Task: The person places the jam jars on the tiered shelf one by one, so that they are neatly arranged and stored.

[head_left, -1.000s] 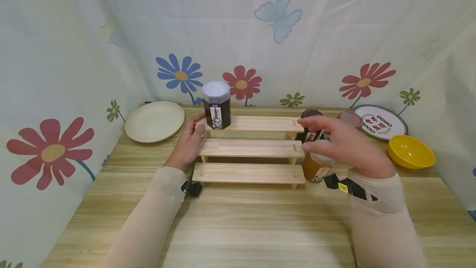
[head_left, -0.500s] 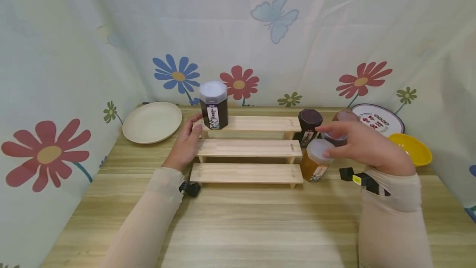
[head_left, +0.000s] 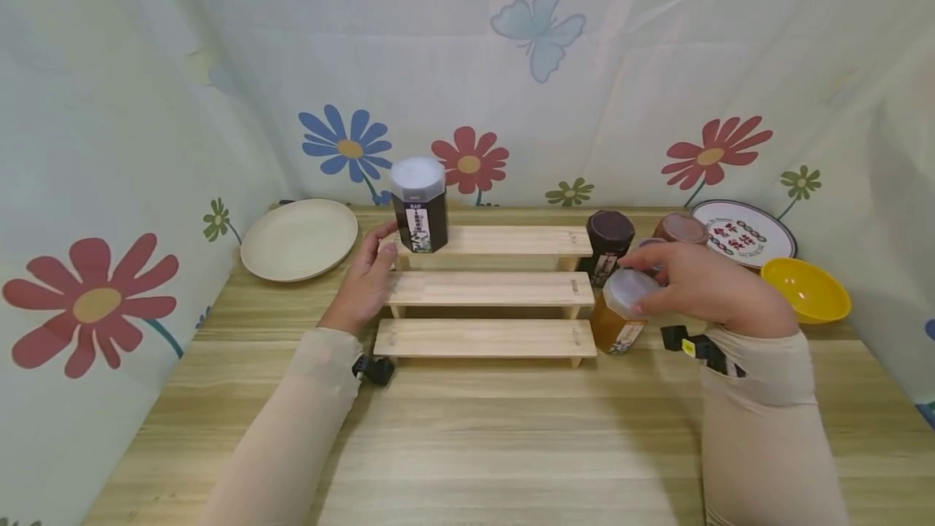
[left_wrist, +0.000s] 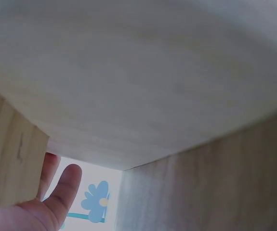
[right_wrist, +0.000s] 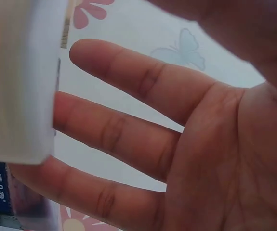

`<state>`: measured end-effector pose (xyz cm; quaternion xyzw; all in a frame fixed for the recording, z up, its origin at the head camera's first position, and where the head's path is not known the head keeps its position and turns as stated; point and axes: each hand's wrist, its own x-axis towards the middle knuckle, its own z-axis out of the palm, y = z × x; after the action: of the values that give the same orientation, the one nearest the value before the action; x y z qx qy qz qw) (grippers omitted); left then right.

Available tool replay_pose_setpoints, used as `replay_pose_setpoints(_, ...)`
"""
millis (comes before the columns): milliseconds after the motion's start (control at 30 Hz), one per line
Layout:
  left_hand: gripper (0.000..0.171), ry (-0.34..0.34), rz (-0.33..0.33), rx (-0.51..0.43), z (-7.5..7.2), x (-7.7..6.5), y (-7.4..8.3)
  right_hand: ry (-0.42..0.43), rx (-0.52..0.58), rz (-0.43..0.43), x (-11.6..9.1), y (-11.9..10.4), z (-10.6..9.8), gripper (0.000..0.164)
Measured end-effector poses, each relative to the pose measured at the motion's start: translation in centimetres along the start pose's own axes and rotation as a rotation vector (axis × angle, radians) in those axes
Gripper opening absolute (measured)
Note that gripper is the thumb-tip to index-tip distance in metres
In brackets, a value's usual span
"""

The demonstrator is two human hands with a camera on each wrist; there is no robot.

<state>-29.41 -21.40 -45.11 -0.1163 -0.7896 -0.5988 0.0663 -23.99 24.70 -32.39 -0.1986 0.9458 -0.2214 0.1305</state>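
At the left end of the three-tier wooden rack (head_left: pixel 489 291), my left hand (head_left: pixel 365 282) grips the top shelf's end, thumb at the front edge and fingers behind. Its thumb (left_wrist: pixel 67 190) shows past a wooden leg in the left wrist view. Close by on the top shelf stands a dark hexagonal jar (head_left: pixel 427 222) with a whitish lid. My right hand (head_left: pixel 704 286) spreads around the lid of an amber jar (head_left: pixel 613 323) at the rack's right end. In the right wrist view its fingers (right_wrist: pixel 114 134) are mostly straight, some tips hidden behind the whitish lid (right_wrist: pixel 22 86).
Behind the amber jar stand a dark-lidded jar (head_left: pixel 609 238) and a brown-lidded jar (head_left: pixel 681 229); another there is partly hidden by my right hand. A patterned plate (head_left: pixel 760 246) and yellow bowl (head_left: pixel 807 291) are farther right. A cream plate (head_left: pixel 299 240) lies back left.
My right hand has moved from the rack's right end, rightward and down, then slightly left to the amber jar's lid. My left hand stays at the rack.
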Motion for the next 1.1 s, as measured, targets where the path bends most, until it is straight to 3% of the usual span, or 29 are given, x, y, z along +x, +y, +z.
replay_pose_setpoints(633, 0.045, -0.008, -0.001, -0.005, 0.1, 0.0, 0.2, -0.036, -0.058, 0.056, 0.8, -0.3, 0.8, 0.070)
replay_pose_setpoints(1100, 0.046, -0.008, -0.008, 0.014, 0.1, -0.2, 0.5, -0.024, -0.038, 0.083, 1.0, -0.3, 0.9, 0.065)
